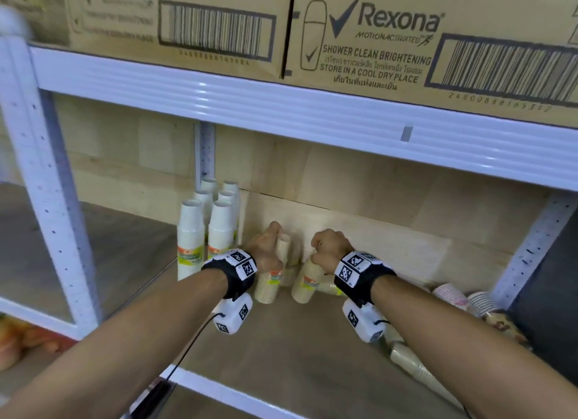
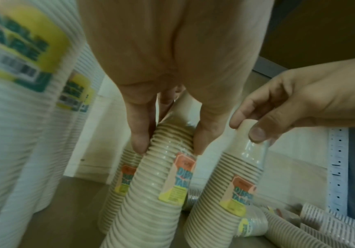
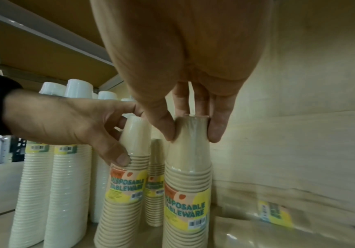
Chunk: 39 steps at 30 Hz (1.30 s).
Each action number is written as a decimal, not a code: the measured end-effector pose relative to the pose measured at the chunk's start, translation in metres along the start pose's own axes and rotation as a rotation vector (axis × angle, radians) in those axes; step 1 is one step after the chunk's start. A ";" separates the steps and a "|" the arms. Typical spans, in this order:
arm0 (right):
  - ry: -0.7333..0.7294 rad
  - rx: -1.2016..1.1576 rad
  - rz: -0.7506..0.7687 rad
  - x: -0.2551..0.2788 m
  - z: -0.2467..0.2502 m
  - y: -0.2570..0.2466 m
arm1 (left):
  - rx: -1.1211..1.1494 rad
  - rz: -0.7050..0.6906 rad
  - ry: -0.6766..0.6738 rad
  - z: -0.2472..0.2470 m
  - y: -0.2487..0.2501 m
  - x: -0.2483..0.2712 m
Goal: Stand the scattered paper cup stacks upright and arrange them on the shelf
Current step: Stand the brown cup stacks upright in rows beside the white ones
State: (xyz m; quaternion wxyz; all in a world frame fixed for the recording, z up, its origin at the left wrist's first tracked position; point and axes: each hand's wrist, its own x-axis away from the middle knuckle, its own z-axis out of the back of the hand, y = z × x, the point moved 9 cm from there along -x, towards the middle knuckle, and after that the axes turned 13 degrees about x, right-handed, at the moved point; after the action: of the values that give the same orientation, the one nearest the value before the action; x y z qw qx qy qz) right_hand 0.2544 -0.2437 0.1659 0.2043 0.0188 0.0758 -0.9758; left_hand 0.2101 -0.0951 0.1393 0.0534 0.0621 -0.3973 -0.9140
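Two beige paper cup stacks with orange-and-yellow labels stand upright on the wooden shelf (image 1: pixel 281 371). My left hand (image 1: pixel 270 246) grips the top of the left beige stack (image 1: pixel 268 285), thumb and fingers (image 2: pixel 138 141) curled around its ribbed upper cups (image 2: pixel 151 193). My right hand (image 1: pixel 325 253) pinches the top of the right beige stack (image 1: pixel 308 282) between thumb and fingers (image 3: pixel 216 130); its label (image 3: pixel 186 209) reads "Disposable Tableware". A third beige stack (image 3: pixel 155 181) stands just behind and between them.
Several white cup stacks (image 1: pixel 190 237) stand upright in rows to the left, close to the left hand. To the right, a beige stack (image 1: pixel 416 368) and pink-patterned stacks (image 1: pixel 452 293) lie on their sides. The upper shelf beam (image 1: pixel 281 106) carries cardboard boxes (image 1: pixel 406 28).
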 end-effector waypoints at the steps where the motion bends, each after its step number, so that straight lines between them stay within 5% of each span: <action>1: -0.001 -0.004 0.014 -0.004 -0.002 -0.007 | -0.009 0.015 0.022 0.003 -0.005 0.000; 15: -0.025 -0.005 0.128 -0.035 -0.027 -0.058 | 0.055 0.128 0.125 0.003 -0.048 -0.013; 39: 0.016 0.021 0.125 -0.042 -0.024 -0.056 | 0.013 0.130 0.229 0.018 -0.026 -0.020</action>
State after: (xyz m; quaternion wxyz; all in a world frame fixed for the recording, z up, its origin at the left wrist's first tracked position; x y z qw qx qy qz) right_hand 0.2709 -0.1726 0.1524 0.2640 0.0335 0.0658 -0.9617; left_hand 0.2255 -0.0622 0.1338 0.1573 0.1405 -0.3975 -0.8930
